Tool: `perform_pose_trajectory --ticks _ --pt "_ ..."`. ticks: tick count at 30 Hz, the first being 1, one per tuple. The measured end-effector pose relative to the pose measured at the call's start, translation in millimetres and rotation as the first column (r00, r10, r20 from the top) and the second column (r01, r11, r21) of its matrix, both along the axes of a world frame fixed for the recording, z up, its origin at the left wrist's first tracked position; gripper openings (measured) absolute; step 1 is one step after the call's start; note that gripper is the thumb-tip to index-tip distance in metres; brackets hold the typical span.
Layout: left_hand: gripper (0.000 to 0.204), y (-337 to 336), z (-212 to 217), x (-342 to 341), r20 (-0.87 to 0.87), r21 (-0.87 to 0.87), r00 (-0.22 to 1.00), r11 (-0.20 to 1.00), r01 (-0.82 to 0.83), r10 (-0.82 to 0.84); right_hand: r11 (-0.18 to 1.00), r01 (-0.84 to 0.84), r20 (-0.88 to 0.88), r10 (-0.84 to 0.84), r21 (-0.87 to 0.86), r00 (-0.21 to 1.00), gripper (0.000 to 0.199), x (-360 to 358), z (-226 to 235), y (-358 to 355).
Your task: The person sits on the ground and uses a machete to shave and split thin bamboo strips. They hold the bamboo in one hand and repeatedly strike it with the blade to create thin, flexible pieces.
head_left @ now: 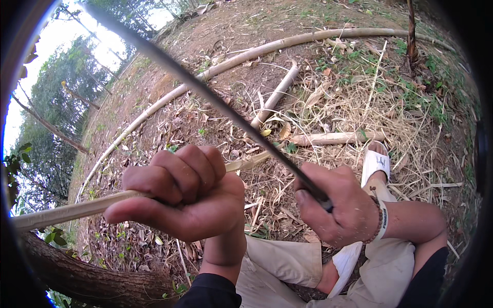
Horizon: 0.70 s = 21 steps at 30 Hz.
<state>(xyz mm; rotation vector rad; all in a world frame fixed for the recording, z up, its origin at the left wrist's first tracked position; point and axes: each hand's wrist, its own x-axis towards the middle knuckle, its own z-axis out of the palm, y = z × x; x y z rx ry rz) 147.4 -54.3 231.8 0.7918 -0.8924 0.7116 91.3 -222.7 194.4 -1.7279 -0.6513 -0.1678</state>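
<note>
My left hand (192, 192) is closed around a pale split strip of wood or bamboo (72, 211). One end runs out to the left edge, and the other comes out past my fingers toward the middle. In my right hand (341, 208) is a machete (210, 97), gripped near its lower end. Its long, dark, narrow-looking blade slants up to the upper left and is slightly blurred. The blade crosses the view above the strip's far end; whether the two touch, I cannot tell. My right fingers hide most of the handle.
A long bent pole (246, 55) arcs across the ground beyond my hands. Two short cut poles (277, 95) lie nearer, among shavings (405, 138) and dry leaves. A thick trunk (97, 280) is at lower left, a thin stem (411, 36) at upper right. My sandalled foot (376, 164) is at right.
</note>
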Motion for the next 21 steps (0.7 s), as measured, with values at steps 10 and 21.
perform_pose_trajectory --ticks 10,21 --pt "0.052 -9.5 -5.2 -6.8 -0.013 -0.048 1.0 0.998 -0.029 0.028 0.999 0.042 0.057 -0.042 0.005 0.997 0.005 -3.9 25.2 -1.1" --pt "0.052 -14.1 -11.3 -7.8 -0.008 -0.033 1.0 0.999 -0.011 0.01 0.998 0.055 0.125 -0.06 0.038 0.99 0.013 1.9 30.2 -12.1"
